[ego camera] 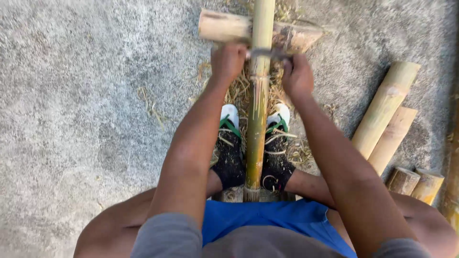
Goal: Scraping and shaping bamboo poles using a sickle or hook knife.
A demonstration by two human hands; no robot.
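Bamboo fills our view: a long green-yellow pole (258,95) runs away from us between our feet, propped on a short crosswise log (224,26). Our left hand (228,62) and right hand (297,76) each close tight on one end of a dark blade (267,52) across it. Cut bamboo lengths (385,112) lie on grey concrete (86,95) at right.

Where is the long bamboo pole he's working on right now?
The long bamboo pole runs up the middle of the head view, between both feet, crossing a short log, with the left hand and right hand flanking it.
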